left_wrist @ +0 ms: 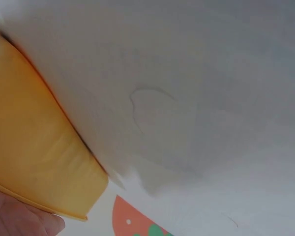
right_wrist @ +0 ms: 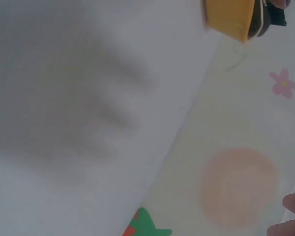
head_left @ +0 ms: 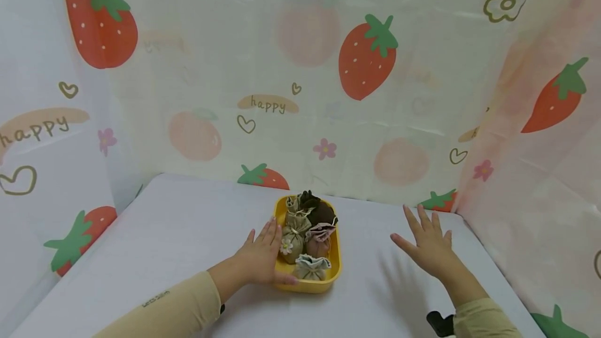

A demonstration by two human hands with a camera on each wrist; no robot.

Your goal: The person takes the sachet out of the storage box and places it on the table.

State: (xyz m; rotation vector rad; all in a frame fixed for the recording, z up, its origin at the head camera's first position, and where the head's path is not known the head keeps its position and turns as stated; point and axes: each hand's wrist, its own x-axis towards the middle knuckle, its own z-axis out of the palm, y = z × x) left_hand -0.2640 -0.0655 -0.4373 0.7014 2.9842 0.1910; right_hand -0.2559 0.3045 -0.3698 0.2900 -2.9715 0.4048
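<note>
A yellow tray [head_left: 315, 287] holds several small drawstring pouches. They include a khaki one with a white flower [head_left: 293, 236], a dark brown one [head_left: 323, 213], a pinkish one [head_left: 320, 239] and, at the near end, a beige one with a pale ruffled top [head_left: 312, 267]. Along the tray's left rim lies my left hand [head_left: 260, 257], its fingers straight and its thumb over the near left corner. In the left wrist view, fingertips [left_wrist: 24, 219] show at the rim of the yellow tray [left_wrist: 39, 132]. My right hand [head_left: 429, 246], fingers spread, hovers to the right of the tray, holding nothing.
The white tabletop [head_left: 188, 223] extends around the tray. A strawberry-print sheet [head_left: 225, 56] rises behind the table and along both sides. A black piece [head_left: 440, 323] sits at the right sleeve's cuff.
</note>
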